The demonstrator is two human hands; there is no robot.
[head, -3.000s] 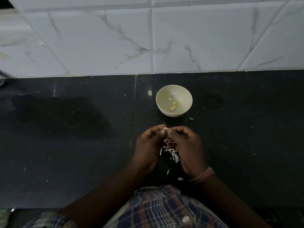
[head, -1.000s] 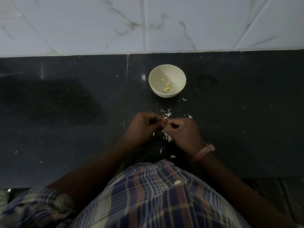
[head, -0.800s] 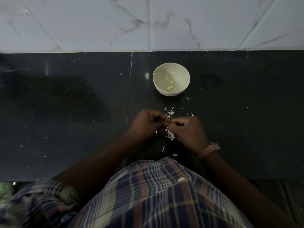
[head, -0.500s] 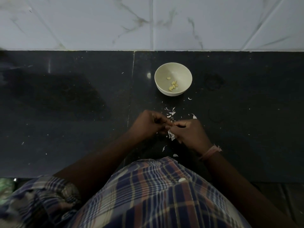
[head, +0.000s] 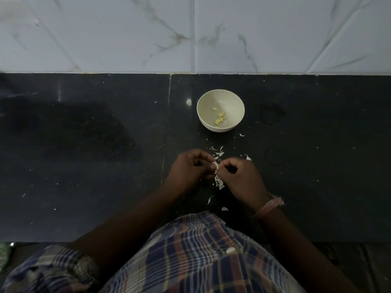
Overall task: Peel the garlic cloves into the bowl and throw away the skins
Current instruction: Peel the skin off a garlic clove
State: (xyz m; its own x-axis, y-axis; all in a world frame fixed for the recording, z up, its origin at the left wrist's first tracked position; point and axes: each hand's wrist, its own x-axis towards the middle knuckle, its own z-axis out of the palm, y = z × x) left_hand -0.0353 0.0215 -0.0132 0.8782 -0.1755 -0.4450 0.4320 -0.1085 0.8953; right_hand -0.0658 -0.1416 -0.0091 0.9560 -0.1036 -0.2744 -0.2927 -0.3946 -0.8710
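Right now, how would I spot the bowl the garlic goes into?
Look at the dark countertop below the white marble-patterned wall tiles. Just beyond the two hands sits a small cream bowl, the only dish there, holding a few yellowish peeled cloves.

**Dark stone counter: surface contents**

The counter [head: 84, 166] is dark polished stone, with a seam running front to back left of centre. A cream bowl [head: 220, 126] stands on it toward the tiled wall and contains a few pale yellow peeled garlic cloves [head: 220, 119]. White garlic skins [head: 219, 181] lie scattered nearer the front edge; smaller flecks elsewhere are possibly skin fragments, though lighting is poor.
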